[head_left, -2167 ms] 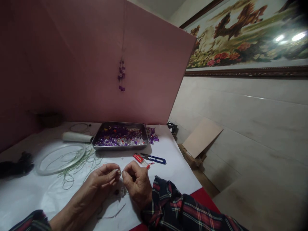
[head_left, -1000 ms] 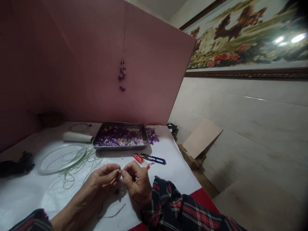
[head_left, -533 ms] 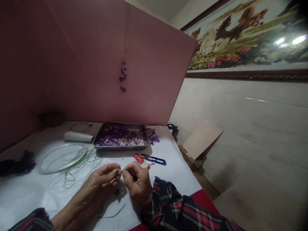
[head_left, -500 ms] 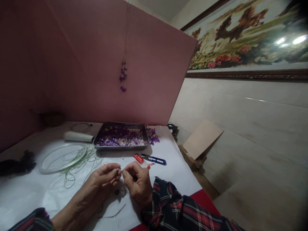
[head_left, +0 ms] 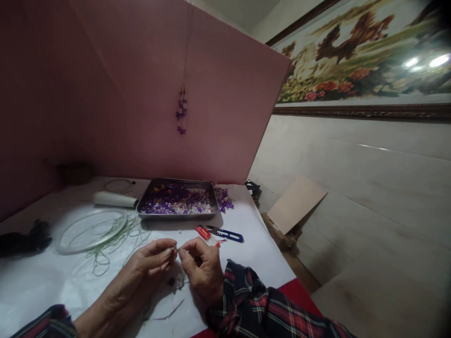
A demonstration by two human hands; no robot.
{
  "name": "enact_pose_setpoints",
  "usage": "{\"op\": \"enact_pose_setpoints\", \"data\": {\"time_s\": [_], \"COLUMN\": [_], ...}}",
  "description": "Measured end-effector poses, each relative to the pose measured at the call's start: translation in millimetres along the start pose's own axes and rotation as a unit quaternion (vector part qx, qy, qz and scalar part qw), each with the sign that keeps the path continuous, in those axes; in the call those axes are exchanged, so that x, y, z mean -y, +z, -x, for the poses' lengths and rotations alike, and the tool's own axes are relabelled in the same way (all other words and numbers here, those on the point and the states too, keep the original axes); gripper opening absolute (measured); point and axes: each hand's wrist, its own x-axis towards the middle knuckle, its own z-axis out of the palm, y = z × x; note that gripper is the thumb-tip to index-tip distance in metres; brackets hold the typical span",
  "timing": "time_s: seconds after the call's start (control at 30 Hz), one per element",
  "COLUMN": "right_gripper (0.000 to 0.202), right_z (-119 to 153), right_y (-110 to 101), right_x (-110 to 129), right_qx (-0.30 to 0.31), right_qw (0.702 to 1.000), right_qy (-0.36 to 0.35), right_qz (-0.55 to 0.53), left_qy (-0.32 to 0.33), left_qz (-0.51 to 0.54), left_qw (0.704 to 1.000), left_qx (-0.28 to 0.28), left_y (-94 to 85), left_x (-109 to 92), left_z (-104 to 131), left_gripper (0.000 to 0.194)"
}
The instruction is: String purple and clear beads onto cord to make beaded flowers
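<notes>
My left hand is pinched, thumb against fingers, over the white-covered table. Its fingertips nearly meet those of my right hand, which is also closed in a pinch. A thin greenish cord end seems to show between the fingertips; the rest is too small to make out. Below them a small cluster of clear beads with a dark bead lies near a thin dark thread. A red lighter and blue thread snips lie just beyond my right hand.
A metal tray holds purple and clear beads, with more purple beads beside it. Green cord tangles around a clear ring at left, near a white roll. A purple bead strand hangs against the pink panel.
Both hands stay almost in place, fingertips still close together. The small bead cluster below them shows slightly more than before.
</notes>
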Motion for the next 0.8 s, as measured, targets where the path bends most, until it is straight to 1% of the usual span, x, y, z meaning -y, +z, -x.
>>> {"op": "enact_pose_setpoints", "data": {"time_s": [0.1, 0.2, 0.27, 0.43, 0.5, 0.57, 0.7, 0.8], "right_gripper": [0.022, 0.021, 0.02, 0.019, 0.02, 0.02, 0.019, 0.019], "right_z": [0.7, 1.5, 2.0, 2.8, 2.6, 2.2, 1.8, 2.2], "right_y": [-0.5, -1.3, -1.7, -1.2, -1.0, -1.2, -2.0, -1.9], "right_x": [1.7, 4.9, 6.9, 8.1, 7.7, 7.2, 6.3, 6.7], "right_qx": [-0.001, -0.007, -0.009, -0.015, -0.019, -0.016, -0.005, -0.002], "right_qw": [1.0, 1.0, 1.0, 1.0, 1.0, 1.0, 1.0, 1.0], "right_qy": [-0.004, -0.013, -0.009, -0.001, -0.002, -0.008, -0.011, -0.003], "right_qz": [0.003, 0.003, -0.005, -0.012, -0.011, -0.012, -0.015, -0.026], "left_qy": [0.008, 0.007, 0.006, 0.016, 0.016, 0.021, 0.039, 0.03], "left_qz": [-0.01, -0.012, 0.0, 0.005, 0.006, 0.015, 0.024, 0.026], "left_qw": [1.0, 1.0, 1.0, 1.0, 0.999, 0.999, 0.999, 0.999], "left_qx": [-0.003, 0.018, 0.022, -0.022, -0.031, -0.025, 0.006, 0.005], "left_y": [0.9, 0.8, 0.6, 1.3, 1.7, 1.7, 0.2, -1.2], "left_x": [-1.1, 0.0, 1.6, 4.1, 3.8, 3.6, 4.7, 5.9], "left_z": [0.1, -2.1, -3.3, -3.1, -3.3, -4.5, -7.8, -8.6], "left_gripper": [0.019, 0.011, 0.011, 0.016, 0.017, 0.018, 0.015, 0.014]}}
